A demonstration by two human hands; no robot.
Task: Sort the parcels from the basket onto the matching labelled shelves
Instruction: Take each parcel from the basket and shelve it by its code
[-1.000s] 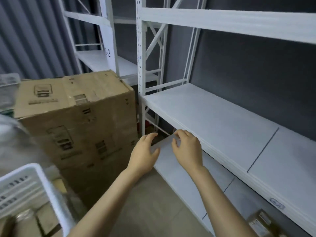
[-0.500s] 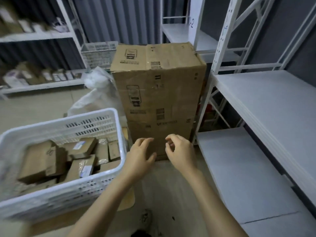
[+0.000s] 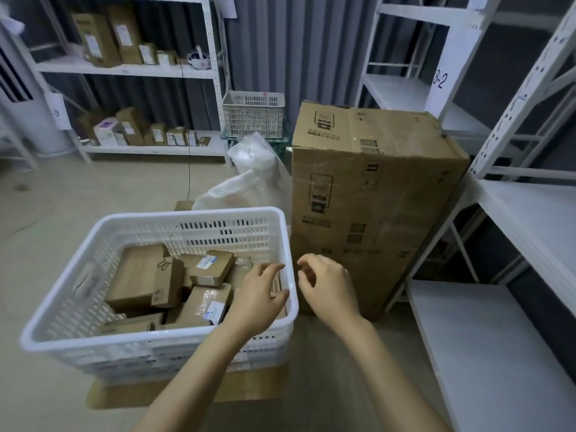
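A white slotted basket (image 3: 93, 310) stands on the floor at lower left, holding several brown cardboard parcels (image 3: 140, 275), some with white and blue labels. My left hand (image 3: 258, 297) hovers over the basket's right rim with relaxed, spread fingers and holds nothing. My right hand (image 3: 327, 285) hangs just right of the basket, fingers loosely curled, empty. White shelves (image 3: 498, 338) run along the right, bare, one post marked "3-2" (image 3: 441, 79).
A tall cardboard box (image 3: 374, 194) stands behind my right hand, next to the shelf post. A clear plastic bag (image 3: 249, 176) and a second white basket (image 3: 253, 113) sit behind. The far left shelves (image 3: 124, 70) hold several parcels.
My view swung left from the bare right shelves to the basket. Both hands moved with it, from the lower shelf edge to the basket's right rim, still empty.
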